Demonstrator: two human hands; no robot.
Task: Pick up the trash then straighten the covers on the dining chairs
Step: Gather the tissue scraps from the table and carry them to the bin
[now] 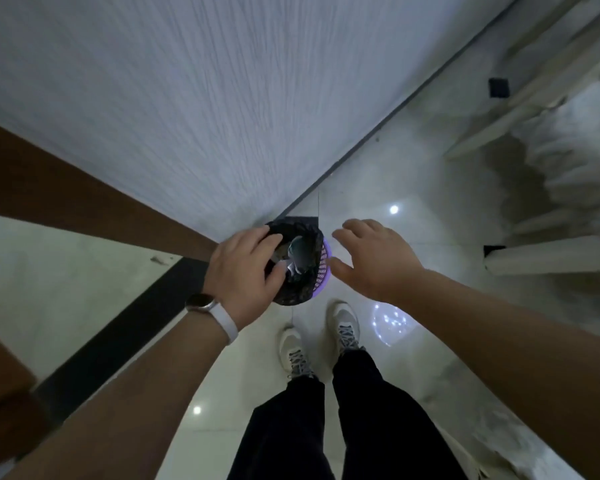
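At frame centre, pale trash point(298, 254) lies in the mouth of the purple wastebasket point(321, 271), directly beneath the nearer left hand point(243, 268); whether its curled fingers grip it, I cannot tell. The right hand point(374, 258) hovers just right of the rim, fingers spread

arms: bare, no sleeves | left wrist: watch point(199, 301) with white band | legs: black pants point(343, 420) | feet: white shoes point(344, 322) with grey laces
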